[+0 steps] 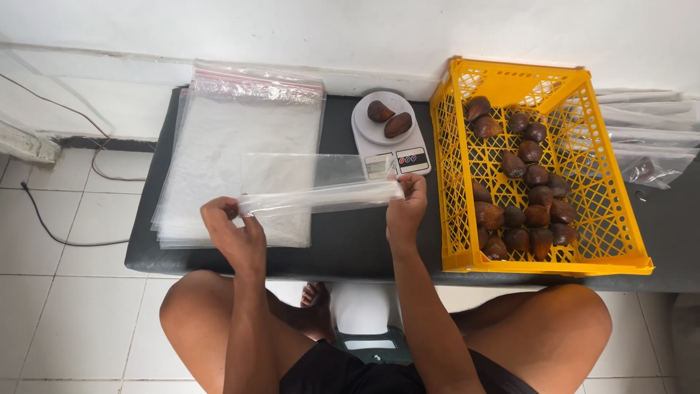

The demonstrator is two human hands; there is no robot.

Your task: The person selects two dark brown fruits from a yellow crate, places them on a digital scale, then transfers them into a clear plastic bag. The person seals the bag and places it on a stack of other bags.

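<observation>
My left hand (232, 228) and right hand (405, 204) pinch opposite ends of a clear plastic bag (321, 197). It looks light, limp and slippery, so I judge the stiffer zip edge the best hold. The scale (390, 131) sits at twelve o'clock.

A low black table (350, 244) was set against a white wall (350, 25) on a white tiled floor (65, 306), where a dark cable (51, 226) was seen trailing in daylight.

Two fruits (389, 118) (weighed), one crate (541, 264)
</observation>
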